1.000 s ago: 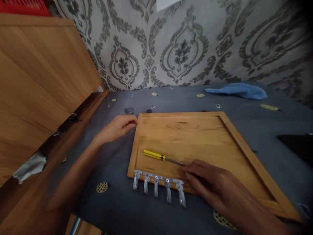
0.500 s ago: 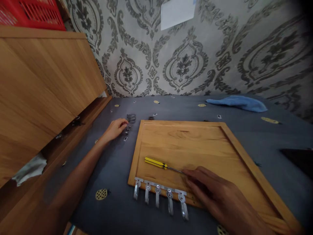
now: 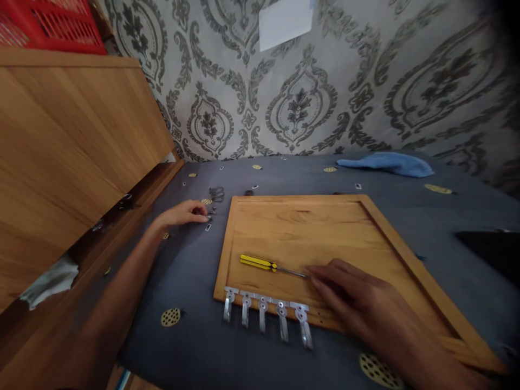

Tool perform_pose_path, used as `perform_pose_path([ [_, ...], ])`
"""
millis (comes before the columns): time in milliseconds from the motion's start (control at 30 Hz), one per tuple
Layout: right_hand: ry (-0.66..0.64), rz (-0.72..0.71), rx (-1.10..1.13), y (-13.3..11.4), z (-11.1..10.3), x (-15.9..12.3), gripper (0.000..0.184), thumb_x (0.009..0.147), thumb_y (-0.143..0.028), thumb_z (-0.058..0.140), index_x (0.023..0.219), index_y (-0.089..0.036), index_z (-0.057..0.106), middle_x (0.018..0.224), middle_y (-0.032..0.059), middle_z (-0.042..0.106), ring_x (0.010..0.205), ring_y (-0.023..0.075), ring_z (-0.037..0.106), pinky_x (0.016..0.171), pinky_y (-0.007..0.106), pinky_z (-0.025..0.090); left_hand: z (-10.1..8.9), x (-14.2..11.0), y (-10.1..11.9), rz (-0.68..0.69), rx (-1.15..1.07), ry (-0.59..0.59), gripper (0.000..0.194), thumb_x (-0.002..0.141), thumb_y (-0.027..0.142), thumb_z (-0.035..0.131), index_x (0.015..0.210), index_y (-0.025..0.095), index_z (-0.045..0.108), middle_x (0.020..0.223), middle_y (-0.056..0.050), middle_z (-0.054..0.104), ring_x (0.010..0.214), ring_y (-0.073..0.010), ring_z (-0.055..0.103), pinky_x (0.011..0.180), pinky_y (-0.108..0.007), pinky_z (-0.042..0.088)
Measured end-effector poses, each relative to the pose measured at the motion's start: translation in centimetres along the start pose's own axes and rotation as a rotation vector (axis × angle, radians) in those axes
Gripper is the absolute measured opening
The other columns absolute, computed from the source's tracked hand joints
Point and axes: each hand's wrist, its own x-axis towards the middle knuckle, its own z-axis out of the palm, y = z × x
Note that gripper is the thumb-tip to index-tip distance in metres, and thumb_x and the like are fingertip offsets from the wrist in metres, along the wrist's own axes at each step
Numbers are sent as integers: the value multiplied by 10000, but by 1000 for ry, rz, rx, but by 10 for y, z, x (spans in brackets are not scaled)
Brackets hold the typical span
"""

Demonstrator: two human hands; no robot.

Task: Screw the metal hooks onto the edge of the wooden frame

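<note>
At the left, my left hand (image 3: 184,213) is closed, thumb and forefinger together at a small metal screw (image 3: 209,218) on the cloth. Another small metal piece lies just beyond the fingertips, and a cluster of metal hooks (image 3: 216,194) is behind it. Over the wooden board (image 3: 300,222), my right hand (image 3: 357,295) has its thumb and forefinger pinched at the shaft tip of a yellow-handled screwdriver (image 3: 258,262). The handle points left, low over the board. A row of several metal hooks (image 3: 262,313) is fixed along the board's near edge, left of my right hand.
Grey cloth (image 3: 195,281) with pineapple prints covers the surface. A wooden cabinet (image 3: 81,124) with a red basket (image 3: 60,24) on top borders the left. A blue cloth (image 3: 390,163) lies near the patterned wall, and a dark object (image 3: 491,252) is at the right.
My left hand has moved slightly nearer, from beside the hook cluster to the small screw, and its fingers have closed. My right hand and the screwdriver keep their place. The view has shifted slightly.
</note>
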Motion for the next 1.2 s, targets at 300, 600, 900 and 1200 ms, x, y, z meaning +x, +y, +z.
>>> perform_pose_path([
  [300, -5, 58, 151, 3, 2, 4, 235, 937, -276, 488, 948, -194, 707, 765, 46, 667, 660, 160, 637, 577, 288, 496, -1, -6, 41, 150, -46, 32, 335, 937, 363, 579, 1186, 139, 580, 1144, -91, 625, 970, -195, 638, 827, -393, 569],
  [600, -31, 255, 696, -30, -10, 5, 272, 847, -439, 634, 965, -206, 711, 816, 13, 669, 711, 133, 578, 649, 277, 465, 67, -45, 199, 483, 43, 34, 178, 958, 266, 531, 942, 177, 684, 776, 4, 677, 706, -114, 613, 682, -248, 474],
  [900, -92, 361, 954, -30, -33, 6, 303, 763, -463, 747, 760, -179, 642, 617, -63, 544, 493, 51, 446, 468, 207, 368, 84, -49, 240, 664, 245, 129, 269, 997, 245, 418, 900, 174, 658, 801, -46, 597, 737, -149, 572, 656, -275, 438],
  [1200, -296, 549, 1081, -39, -33, -10, 341, 758, -469, 754, 678, -163, 628, 553, -69, 519, 443, 29, 358, 399, 183, 259, 98, -57, 238, 680, 132, 84, 221, 976, 206, 469, 855, 160, 648, 814, -28, 605, 757, -134, 582, 673, -249, 443],
])
